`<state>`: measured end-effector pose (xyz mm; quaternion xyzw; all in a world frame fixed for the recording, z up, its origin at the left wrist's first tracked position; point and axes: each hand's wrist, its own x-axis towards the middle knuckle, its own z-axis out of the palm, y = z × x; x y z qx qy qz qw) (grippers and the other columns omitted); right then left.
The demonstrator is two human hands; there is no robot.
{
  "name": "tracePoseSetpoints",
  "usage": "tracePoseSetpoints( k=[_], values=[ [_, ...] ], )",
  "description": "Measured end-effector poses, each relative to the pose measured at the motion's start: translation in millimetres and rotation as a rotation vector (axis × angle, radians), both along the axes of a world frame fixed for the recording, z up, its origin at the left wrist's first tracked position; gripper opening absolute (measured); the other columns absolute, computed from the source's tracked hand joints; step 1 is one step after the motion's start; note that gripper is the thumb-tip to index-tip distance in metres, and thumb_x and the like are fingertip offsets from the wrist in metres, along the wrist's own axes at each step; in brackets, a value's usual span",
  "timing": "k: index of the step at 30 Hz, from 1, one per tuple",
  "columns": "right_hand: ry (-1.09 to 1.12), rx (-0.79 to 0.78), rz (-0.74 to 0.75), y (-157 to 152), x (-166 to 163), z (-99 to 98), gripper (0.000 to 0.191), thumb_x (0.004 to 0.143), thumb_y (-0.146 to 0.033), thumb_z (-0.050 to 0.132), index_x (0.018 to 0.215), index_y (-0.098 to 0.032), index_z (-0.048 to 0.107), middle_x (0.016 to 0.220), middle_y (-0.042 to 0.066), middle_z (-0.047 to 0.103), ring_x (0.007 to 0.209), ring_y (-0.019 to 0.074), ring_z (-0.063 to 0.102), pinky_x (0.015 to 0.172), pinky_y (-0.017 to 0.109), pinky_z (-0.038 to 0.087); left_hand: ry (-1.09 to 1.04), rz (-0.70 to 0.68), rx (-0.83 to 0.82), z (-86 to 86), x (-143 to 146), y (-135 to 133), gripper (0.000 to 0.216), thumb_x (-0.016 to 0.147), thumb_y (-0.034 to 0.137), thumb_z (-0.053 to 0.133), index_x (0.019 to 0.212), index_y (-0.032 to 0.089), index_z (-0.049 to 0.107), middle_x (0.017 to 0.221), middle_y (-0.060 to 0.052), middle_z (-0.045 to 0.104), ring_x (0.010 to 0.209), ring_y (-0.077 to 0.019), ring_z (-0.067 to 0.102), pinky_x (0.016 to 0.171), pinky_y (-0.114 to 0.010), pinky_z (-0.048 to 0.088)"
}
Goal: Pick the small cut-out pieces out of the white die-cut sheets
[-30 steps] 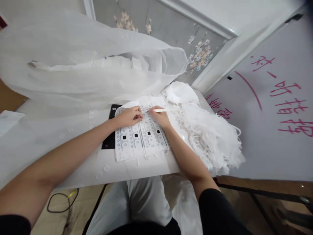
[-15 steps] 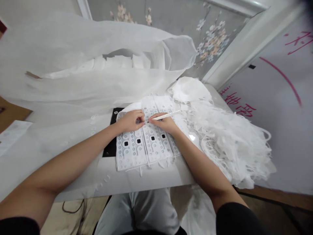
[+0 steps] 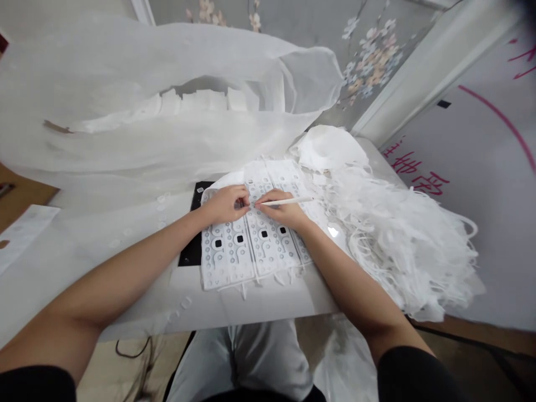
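Note:
A white patterned sheet (image 3: 228,265), with rows of grey rings, curved shapes and black squares, lies flat on the table. Over its middle, my right hand (image 3: 282,207) grips a slim white pen-shaped tool (image 3: 295,200); the tip lies by the fingertips, too small to make out. Close beside it, my left hand (image 3: 228,204) rests on the sheet with thumb and index finger curled together. Whatever those fingers pinch, if anything, is hidden. A black board (image 3: 190,251) shows from under the sheet's left edge.
To the right is a large heap of white strips and thin cords (image 3: 402,240), below a rounded white cloth piece (image 3: 329,148). Sheer white fabric (image 3: 167,145) spreads across the back and left. A whiteboard (image 3: 473,223) with red writing stands at right.
The pen-shaped tool has tilted flatter, its rear end lower than before. Both hands stay at nearly the same spot on the sheet, and the camera view has shifted slightly.

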<state>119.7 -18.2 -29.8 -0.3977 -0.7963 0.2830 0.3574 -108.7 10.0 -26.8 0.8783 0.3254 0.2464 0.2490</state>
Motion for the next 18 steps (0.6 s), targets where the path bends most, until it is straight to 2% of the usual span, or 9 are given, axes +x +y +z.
tracePoseSetpoints(
  k=[3,9,18],
  values=[
    [-0.108,0.188,0.065,0.5,0.0,-1.2,0.014,0.092,-0.03,0.063,0.09,-0.023,0.076,0.09,0.003,0.076,0.092,0.0189,0.065,0.089,0.035,0.052,0.008,-0.003,0.013,1.4,0.3,-0.6,0.002,0.076,0.016,0.064,0.077,0.017,0.063,0.085,-0.003,0.063,0.076,-0.0162,0.058,0.071,-0.029,0.046],
    [-0.412,0.437,0.116,-3.9,-1.3,8.3,0.022,0.099,-0.028,0.052,0.099,-0.021,0.073,0.096,0.008,0.073,0.102,0.0214,0.065,0.09,0.038,0.047,-0.006,-0.008,0.01,2.1,0.8,-1.0,0.003,0.076,0.015,0.064,0.076,0.017,0.063,0.082,-0.003,0.062,0.074,-0.0152,0.057,0.069,-0.028,0.045],
    [-0.597,0.556,0.124,-4.7,-6.7,11.3,0.03,0.103,-0.028,0.041,0.093,-0.017,0.068,0.08,0.007,0.069,0.081,0.0192,0.061,0.089,0.037,0.046,-0.021,0.004,-0.004,0.4,1.2,0.5,0.004,0.077,0.018,0.064,0.074,0.018,0.061,0.081,-0.002,0.062,0.073,-0.015,0.057,0.067,-0.028,0.044]
  ],
)
